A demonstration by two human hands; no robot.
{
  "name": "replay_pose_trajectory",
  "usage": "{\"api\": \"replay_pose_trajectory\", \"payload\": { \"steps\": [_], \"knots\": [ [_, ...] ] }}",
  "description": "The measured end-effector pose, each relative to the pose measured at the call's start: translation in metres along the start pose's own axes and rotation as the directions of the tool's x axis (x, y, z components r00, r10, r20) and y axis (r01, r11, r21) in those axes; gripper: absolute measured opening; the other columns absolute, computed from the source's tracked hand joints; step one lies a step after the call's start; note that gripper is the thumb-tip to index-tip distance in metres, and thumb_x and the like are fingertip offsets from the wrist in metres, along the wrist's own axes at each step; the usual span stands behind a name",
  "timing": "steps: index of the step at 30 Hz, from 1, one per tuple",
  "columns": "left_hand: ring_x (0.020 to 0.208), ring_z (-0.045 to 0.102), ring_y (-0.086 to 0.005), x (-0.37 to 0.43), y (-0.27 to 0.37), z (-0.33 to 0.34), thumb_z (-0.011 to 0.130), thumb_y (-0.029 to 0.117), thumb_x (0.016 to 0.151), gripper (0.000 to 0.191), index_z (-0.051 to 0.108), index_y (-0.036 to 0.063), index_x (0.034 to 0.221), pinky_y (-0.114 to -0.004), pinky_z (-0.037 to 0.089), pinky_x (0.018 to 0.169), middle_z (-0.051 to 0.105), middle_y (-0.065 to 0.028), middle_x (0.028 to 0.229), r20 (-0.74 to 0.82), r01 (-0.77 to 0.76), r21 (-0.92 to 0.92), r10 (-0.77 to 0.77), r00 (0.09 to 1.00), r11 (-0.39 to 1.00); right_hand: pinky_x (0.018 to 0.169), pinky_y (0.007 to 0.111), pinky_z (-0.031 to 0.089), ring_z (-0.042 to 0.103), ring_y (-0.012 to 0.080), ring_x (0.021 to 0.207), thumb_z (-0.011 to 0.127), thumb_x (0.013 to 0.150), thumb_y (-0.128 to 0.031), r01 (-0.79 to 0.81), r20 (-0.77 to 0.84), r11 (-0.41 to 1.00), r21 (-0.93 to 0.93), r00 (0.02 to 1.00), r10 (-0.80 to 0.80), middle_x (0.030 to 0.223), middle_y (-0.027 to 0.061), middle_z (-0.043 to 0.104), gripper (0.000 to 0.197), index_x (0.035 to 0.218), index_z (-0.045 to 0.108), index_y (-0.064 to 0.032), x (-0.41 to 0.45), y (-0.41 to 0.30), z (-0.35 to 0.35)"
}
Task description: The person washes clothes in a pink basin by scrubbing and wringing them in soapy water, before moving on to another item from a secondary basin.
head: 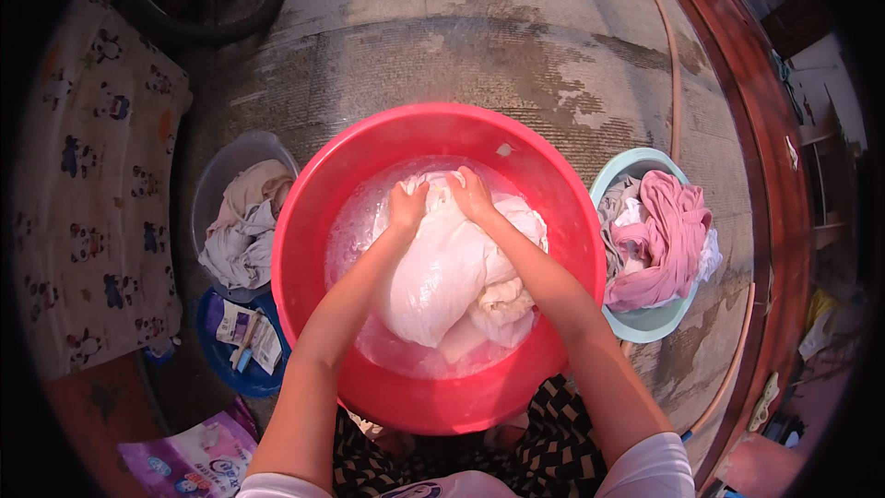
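A wide red plastic basin (311, 173) holds soapy water (346, 235) and a bulky wet white cloth (435, 270). My left hand (408, 204) grips the cloth near its far end, its fingers partly hidden in the folds. Just to the right, my right hand (471, 192) grips the same cloth, with a short stretch of bunched fabric between the two. A cream-coloured gathered piece (505, 301) lies on the near right side of the heap.
Left stand a grey basin of clothes (207, 187), a blue basin with a brush and packets (207, 353), and a purple bag (200, 456). Right are a pale green basin of clothes (643, 332) and a hose (674, 83). A wheel (269, 7) stands at the upper left.
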State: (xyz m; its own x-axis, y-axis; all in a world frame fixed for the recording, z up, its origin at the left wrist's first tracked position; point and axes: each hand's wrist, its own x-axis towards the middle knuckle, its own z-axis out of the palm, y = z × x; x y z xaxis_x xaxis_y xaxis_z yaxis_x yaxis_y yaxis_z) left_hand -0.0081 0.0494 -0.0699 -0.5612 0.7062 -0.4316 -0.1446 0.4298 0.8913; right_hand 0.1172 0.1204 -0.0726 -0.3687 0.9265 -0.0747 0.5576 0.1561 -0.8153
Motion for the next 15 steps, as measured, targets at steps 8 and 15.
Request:
{"api": "replay_pose_trajectory", "payload": {
  "steps": [8,15],
  "knots": [
    [0.088,0.057,-0.0448,-0.004,-0.022,0.028,0.049,0.026,0.087,0.034,0.055,-0.0074,0.09,-0.049,0.043,0.077,0.059,-0.0308,0.086,-0.055,-0.109,0.501,0.157,0.986,0.859,0.077,0.048,0.045,0.058,0.0404,0.091,0.048,0.087,-0.024,0.103,0.267,0.904,-0.414,0.964,0.012,0.095,0.0248,0.061,0.03,0.101,0.057,0.0006,-0.008,0.022,0.003],
    [0.098,0.058,-0.0378,0.021,-0.06,0.004,0.049,0.032,0.089,0.04,0.059,-0.0067,0.096,-0.045,0.043,0.083,0.059,-0.0299,0.097,-0.077,-0.164,0.442,0.219,0.973,0.882,0.067,0.049,0.047,0.062,0.0375,0.081,0.048,0.085,-0.021,0.223,0.285,0.823,-0.523,0.955,-0.077,0.086,0.0204,0.063,0.024,0.101,0.057,-0.0057,-0.003,0.004,0.019]
  ]
}}
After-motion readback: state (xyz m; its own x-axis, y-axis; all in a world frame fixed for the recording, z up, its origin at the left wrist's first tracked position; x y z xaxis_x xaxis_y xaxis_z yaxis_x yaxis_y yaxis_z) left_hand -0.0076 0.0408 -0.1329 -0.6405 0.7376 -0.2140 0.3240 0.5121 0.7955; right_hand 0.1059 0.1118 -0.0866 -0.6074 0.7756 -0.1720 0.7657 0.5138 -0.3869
